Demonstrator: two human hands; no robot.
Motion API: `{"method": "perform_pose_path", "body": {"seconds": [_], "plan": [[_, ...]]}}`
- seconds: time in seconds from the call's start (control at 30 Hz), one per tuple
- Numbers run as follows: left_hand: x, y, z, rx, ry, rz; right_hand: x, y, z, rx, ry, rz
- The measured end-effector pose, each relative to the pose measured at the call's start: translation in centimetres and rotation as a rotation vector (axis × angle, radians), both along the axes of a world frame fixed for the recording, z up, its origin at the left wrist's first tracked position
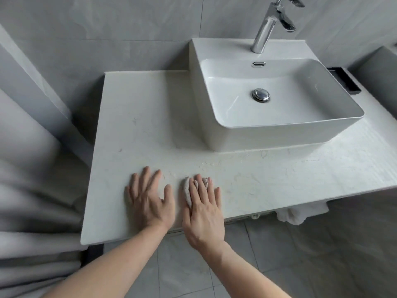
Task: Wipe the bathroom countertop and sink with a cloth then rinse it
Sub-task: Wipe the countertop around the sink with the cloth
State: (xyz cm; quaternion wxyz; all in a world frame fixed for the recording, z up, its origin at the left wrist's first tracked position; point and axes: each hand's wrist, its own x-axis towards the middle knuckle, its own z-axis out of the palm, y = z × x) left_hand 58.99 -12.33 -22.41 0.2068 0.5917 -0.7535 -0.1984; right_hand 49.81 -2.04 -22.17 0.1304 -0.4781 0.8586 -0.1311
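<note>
Cloth: we see a small pale, speckled cloth (188, 191) lying on the front part of the countertop, mostly hidden under the right hand, with its left edge and top showing.
Right hand: our right hand (204, 209) lies flat on the cloth with straight fingers, pressing it to the surface; nothing is curled around it.
Left hand: our left hand (149, 198) rests palm down on bare countertop just beside the cloth, fingers spread and straight, holding nothing.
Countertop: we look down on a white, faintly veined countertop (137, 117); patches of wet or streaky marks show in front of the sink and toward the right.
Sink: a white rectangular vessel sink (219, 87) stands on the countertop behind and right of the hands, well apart from them, with a chrome drain plug (261, 95) in its basin and an overflow slot (258, 64) on the back wall.
Faucet: a tall chrome faucet (265, 29) rises from the sink's rear ledge.
Room: we see grey tiled walls (107, 29), a grey tiled floor (279, 254), grey draped fabric (32, 179) at the left, a white towel (300, 212) hanging below the counter's front edge, and a dark tray (348, 80) to the right of the sink.
</note>
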Motion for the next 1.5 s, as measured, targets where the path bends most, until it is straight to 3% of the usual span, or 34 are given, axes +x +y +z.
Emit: {"method": "perform_pose_path", "body": {"seconds": [0.17, 0.33, 0.57, 0.73, 1.17, 1.37, 1.5], "plan": [[2.6, -2.6, 1.1, 0.161, 0.348, 0.015, 3.3, -0.7, -0.1, 0.013, 0.026, 0.107], [8.9, -8.6, 1.6, 0.033, 0.197, 0.051, -0.6, 1.7, -0.2, 0.023, 0.042, 0.031], [11.0, -11.3, -1.0, 0.305, 0.174, 0.152, -9.0, 5.5, 0.0, 0.12, 0.05, -0.286], [11.5, -11.7, -1.0, 0.372, 0.113, 0.115, -6.6, 1.9, 0.0, 0.092, -0.002, -0.499], [12.4, -12.0, -1.8, 0.336, 0.133, 0.091, 14.5, -8.1, 0.0, 0.005, 0.024, 0.258], [12.3, -11.8, -1.7, 0.333, 0.114, 0.091, 11.1, -5.2, -0.5, -0.027, 0.019, 0.254], [12.3, -11.8, -1.6, 0.337, 0.125, 0.085, 2.9, -1.2, -0.8, 0.043, 0.1, 0.049]]}}
